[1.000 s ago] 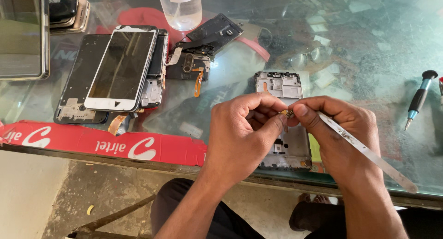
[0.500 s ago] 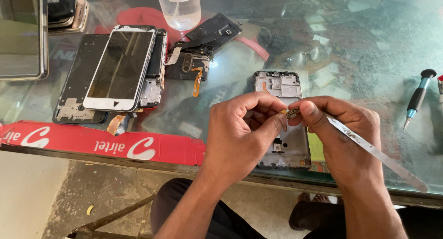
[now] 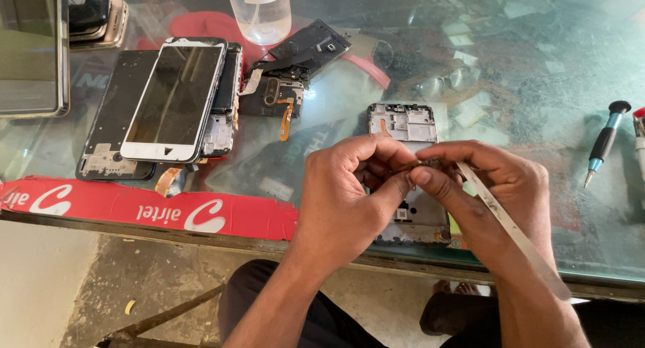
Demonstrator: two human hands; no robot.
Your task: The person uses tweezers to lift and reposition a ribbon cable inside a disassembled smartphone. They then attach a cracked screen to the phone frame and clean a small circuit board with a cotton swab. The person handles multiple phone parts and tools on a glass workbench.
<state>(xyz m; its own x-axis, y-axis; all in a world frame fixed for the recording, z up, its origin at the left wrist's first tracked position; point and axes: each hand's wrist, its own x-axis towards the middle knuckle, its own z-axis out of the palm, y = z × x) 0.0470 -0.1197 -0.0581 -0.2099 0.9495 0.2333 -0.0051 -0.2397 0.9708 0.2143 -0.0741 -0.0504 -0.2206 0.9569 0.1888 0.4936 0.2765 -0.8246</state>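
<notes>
Looks like the fiddly bit: both hands meet just above the stripped phone frame [image 3: 410, 180] on the tabletop [image 3: 537, 86]. Left hand [image 3: 349, 187] is curled, fingertips pinching a tiny part [image 3: 428, 164] too small to make out. Right hand [image 3: 497, 187] is closed on long metal tweezers [image 3: 510, 230], tips at that part. I'd say steady, fine positioning comes next.

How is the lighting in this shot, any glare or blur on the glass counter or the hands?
Head view: daylight, sharp overall; the glass counter shows mottled reflections, the white-framed phone mirrors soft glare; left hand and right hand are crisp, the tweezers slightly blurred toward the lower end.
</notes>
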